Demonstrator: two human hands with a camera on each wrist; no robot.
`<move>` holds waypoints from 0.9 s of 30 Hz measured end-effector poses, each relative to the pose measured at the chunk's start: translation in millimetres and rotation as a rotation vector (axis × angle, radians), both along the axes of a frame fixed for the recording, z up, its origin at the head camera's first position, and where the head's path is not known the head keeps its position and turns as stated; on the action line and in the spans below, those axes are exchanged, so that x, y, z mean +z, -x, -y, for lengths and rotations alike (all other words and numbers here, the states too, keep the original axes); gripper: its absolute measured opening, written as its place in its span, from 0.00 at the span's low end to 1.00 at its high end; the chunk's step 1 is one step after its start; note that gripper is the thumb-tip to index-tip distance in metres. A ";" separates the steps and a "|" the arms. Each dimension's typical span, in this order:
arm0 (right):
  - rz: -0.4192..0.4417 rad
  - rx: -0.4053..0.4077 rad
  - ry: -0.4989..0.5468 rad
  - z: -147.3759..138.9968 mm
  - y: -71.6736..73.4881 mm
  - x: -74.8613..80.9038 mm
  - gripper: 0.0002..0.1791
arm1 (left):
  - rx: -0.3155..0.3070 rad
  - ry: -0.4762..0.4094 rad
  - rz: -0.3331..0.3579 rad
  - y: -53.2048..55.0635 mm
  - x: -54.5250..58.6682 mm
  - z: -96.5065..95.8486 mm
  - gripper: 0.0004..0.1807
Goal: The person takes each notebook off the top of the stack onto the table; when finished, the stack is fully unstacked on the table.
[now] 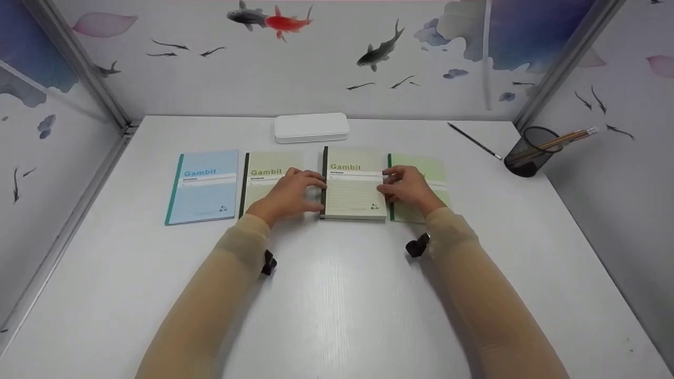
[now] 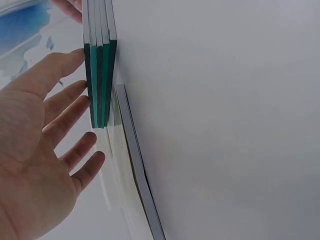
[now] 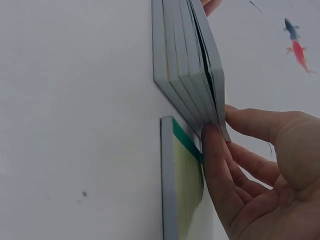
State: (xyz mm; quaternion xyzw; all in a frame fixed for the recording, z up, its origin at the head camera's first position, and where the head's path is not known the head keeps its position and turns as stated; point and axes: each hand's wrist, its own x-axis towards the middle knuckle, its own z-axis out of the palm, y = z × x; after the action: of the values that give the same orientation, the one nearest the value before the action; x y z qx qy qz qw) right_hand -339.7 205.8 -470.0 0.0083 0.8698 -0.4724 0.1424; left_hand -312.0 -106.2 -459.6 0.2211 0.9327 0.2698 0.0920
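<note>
A stack of several notebooks stands in the middle of the head view, topped by a cream notebook point(image 1: 354, 195) marked "Gambit" with a dark spine. Against its spine side point(image 2: 97, 85), my left hand point(image 1: 294, 193) touches with spread, fairly straight fingers. At the opposite edge, the thumb and fingers of my right hand point(image 1: 408, 187) pinch the top notebook point(image 3: 218, 95), where a narrow gap shows beneath it. Under my left hand and forearm lies another cream notebook point(image 1: 263, 163), partly hidden. A green notebook point(image 1: 416, 210) is partly covered by my right hand.
A blue notebook point(image 1: 205, 195) lies at the left. Behind the notebooks sits a white case point(image 1: 311, 128). To the right are a pencil point(image 1: 474, 140) and a black mesh cup point(image 1: 526, 152) holding pencils. Printed panels border the white table point(image 1: 326, 305).
</note>
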 end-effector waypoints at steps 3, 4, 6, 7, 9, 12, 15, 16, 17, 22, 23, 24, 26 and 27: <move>0.008 -0.005 0.036 -0.6 0.9 -0.9 0.30 | 0.003 -0.012 -0.003 0.9 0.8 -0.8 0.30; 0.010 -0.009 0.046 -0.9 1.3 -1.3 0.30 | 0.005 -0.013 -0.005 1.3 0.8 -1.2 0.30; 0.012 -0.015 0.051 -1.7 2.5 -2.3 0.29 | 0.010 -0.012 -0.005 1.4 1.0 -1.8 0.30; 0.013 -0.016 0.051 -2.1 3.1 -2.8 0.29 | 0.012 -0.012 -0.006 1.2 0.8 -1.9 0.30; 0.014 -0.019 0.042 -2.6 4.2 -3.6 0.29 | 0.018 -0.018 -0.003 0.9 -0.1 -2.0 0.30; 0.025 -0.028 0.057 -3.1 5.1 -4.7 0.28 | 0.020 -0.029 -0.006 -0.4 -1.3 -1.9 0.31; 0.034 -0.046 0.072 -3.3 4.9 -5.1 0.27 | 0.024 -0.037 -0.011 -0.7 -2.8 -1.6 0.32; 0.036 -0.052 0.072 -3.4 4.7 -5.3 0.27 | 0.025 -0.035 -0.012 -0.6 -3.5 -1.4 0.32; 0.037 -0.060 0.071 -3.6 4.4 -5.4 0.27 | 0.026 -0.033 -0.012 -0.5 -4.3 -1.2 0.32; 0.068 -0.103 0.084 -5.5 3.5 -3.9 0.28 | 0.025 -0.036 0.000 0.0 -6.6 0.0 0.33; 0.083 -0.111 0.098 -6.5 3.3 -3.2 0.28 | 0.027 -0.041 0.006 -0.2 -6.5 0.2 0.33; 0.099 -0.119 0.113 -7.5 2.9 -2.4 0.29 | 0.026 -0.043 0.011 -0.2 -6.6 0.6 0.33; 0.124 -0.126 0.143 -9.9 2.1 -1.4 0.30 | 0.029 -0.045 0.023 -0.3 -6.7 1.4 0.32; 0.129 -0.124 0.151 -11.1 1.4 -1.1 0.30 | 0.032 -0.047 0.031 -0.4 -6.7 1.9 0.32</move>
State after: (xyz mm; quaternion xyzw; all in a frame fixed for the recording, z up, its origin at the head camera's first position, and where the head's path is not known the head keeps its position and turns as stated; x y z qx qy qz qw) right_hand -341.2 216.9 -471.0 0.0816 0.8187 -0.5427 0.1687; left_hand -311.5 -108.1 -466.3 0.2041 0.9280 0.2963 0.0968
